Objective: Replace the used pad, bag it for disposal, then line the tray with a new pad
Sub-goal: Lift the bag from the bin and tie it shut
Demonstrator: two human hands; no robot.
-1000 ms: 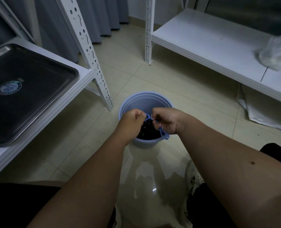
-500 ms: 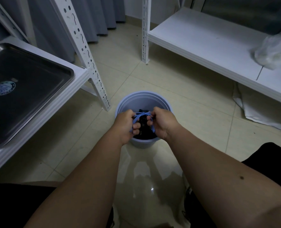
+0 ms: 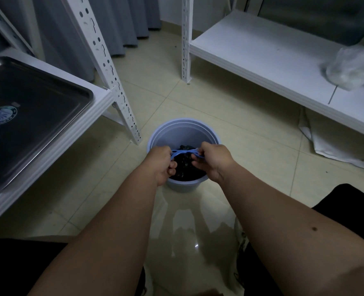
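**Q:** Starting at the left, why do we find the tray (image 3: 33, 116) bare on the shelf (image 3: 48, 165)?

**A:** We judge that the used pad is already out. The tray lies flat on the left shelf with only a round sticker (image 3: 0, 115) on its floor; no new pad lines it yet.

**Q:** Why do both hands work over the bucket (image 3: 184, 129)?

**A:** The black bag (image 3: 184, 167) sits inside the bucket on the floor, so the bucket wall supports it during closure. Our left hand (image 3: 160, 164) has its fingers curled round one end of the blue drawstring (image 3: 184, 152); our right hand (image 3: 213, 161) pinches the other end. The hands stand slightly apart with the crossed string stretched between them, directly above the bag. We read this as knotting. The used pad is presumably inside the bag; we cannot see it.

**Q:** What lies to the right?

**A:** A crumpled clear plastic wrapper (image 3: 351, 71) rests on the right shelf (image 3: 262, 52). White sheet material (image 3: 334, 146) lies on the floor beneath it; we cannot tell whether it is the new pad.
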